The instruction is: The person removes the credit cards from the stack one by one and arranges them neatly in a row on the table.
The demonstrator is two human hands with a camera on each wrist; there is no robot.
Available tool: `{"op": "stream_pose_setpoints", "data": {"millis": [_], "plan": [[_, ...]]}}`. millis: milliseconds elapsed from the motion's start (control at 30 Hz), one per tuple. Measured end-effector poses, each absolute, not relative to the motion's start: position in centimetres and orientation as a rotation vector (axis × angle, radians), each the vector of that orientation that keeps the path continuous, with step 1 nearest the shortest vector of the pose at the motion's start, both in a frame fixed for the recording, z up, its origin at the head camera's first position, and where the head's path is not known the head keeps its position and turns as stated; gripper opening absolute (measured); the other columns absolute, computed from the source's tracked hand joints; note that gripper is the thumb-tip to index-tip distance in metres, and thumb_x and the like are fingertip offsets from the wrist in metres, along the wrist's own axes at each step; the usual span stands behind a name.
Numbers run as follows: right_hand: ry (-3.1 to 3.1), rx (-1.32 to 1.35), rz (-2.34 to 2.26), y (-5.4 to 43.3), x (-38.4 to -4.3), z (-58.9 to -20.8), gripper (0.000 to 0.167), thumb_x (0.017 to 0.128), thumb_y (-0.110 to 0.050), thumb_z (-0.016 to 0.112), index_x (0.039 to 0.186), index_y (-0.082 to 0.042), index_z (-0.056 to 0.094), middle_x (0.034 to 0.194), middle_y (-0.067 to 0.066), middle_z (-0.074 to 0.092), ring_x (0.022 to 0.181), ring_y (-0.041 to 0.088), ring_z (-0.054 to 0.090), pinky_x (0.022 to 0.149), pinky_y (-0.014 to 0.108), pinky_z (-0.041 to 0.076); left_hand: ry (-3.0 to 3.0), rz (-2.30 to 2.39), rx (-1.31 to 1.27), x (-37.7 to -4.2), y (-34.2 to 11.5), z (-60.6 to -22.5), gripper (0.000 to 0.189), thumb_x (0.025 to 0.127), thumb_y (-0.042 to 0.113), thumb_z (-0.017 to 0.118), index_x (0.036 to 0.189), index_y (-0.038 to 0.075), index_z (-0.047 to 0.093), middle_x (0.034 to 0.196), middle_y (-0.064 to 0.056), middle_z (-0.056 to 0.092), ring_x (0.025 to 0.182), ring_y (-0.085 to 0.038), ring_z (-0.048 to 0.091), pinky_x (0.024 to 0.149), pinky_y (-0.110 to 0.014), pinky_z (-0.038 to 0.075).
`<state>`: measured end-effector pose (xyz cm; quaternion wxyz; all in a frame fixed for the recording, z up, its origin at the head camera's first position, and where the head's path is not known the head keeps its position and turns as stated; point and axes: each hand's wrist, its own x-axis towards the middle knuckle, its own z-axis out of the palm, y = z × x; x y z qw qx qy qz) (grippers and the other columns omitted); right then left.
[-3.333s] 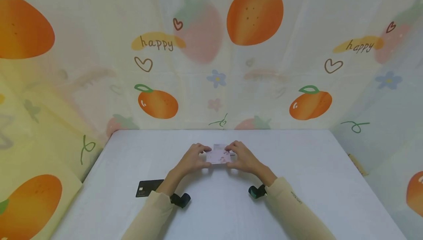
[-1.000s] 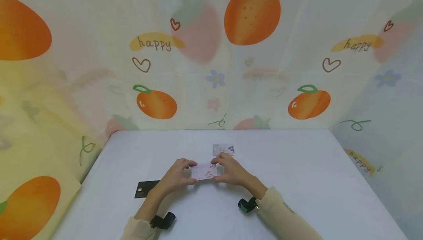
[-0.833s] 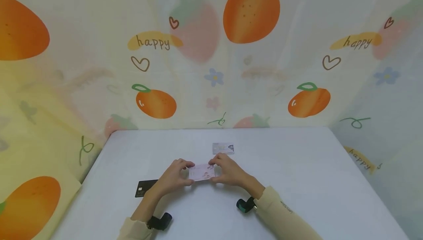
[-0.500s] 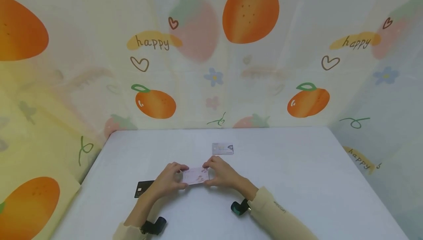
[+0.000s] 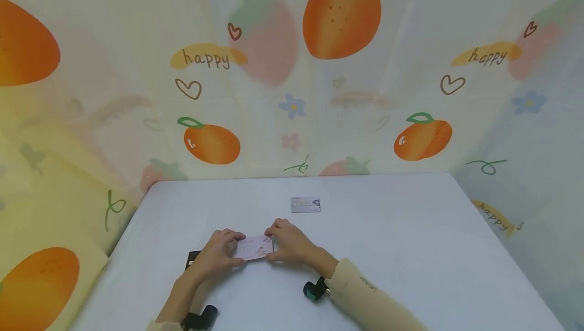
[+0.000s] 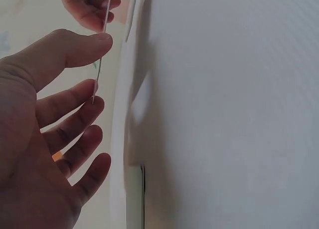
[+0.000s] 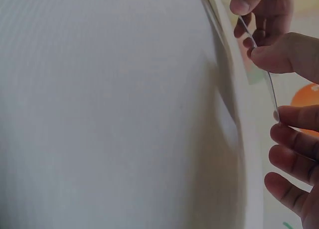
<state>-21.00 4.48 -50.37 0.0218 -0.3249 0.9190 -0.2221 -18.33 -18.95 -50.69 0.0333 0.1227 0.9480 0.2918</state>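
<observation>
1. A white table (image 5: pixel 410 250) spreads below the hands.
2. Left hand (image 5: pixel 218 252) and right hand (image 5: pixel 291 242) pinch opposite ends of the pink card (image 5: pixel 253 248) — thumbs at its near edge, fingertips at the far one.
3. The pink card, held over the table: probably light, springy-stiff, perhaps slick — best taken by the edges.

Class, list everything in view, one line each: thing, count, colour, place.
table: 1, white, lower middle
pink card: 1, pale pink, raised above the table
far card: 1, greyish, lying toward the table's far edge
black card: 1, black, table's left, partly hidden
backdrop: sheets uncountable, cream-yellow, fruit prints, around the table
wrist cameras: 2, black, one per wrist
sleeves: 2, beige, on the forearms
left hand: 1, bare, pinching pink card's left end
right hand: 1, bare, pinching its right end
</observation>
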Motion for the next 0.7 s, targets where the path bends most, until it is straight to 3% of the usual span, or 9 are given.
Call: {"op": "stream_pose_setpoints", "data": {"millis": [700], "plan": [[2.858, -0.975, -0.433, 0.6, -20.4, -51.3, 0.052, 0.076, -0.044, 0.079, 0.119, -0.016, 0.068, 0.101, -0.005, 0.057, 0.088, 0.008, 0.047, 0.075, 0.018, 0.04, 2.948, 0.694, 0.447, -18.2, -22.1, -51.3, 0.046, 0.066, 0.023, 0.087, 0.107, 0.014, 0.069, 0.11, -0.002, 0.064, 0.115, -0.031, 0.049, 0.097, -0.057, 0.041]]}}
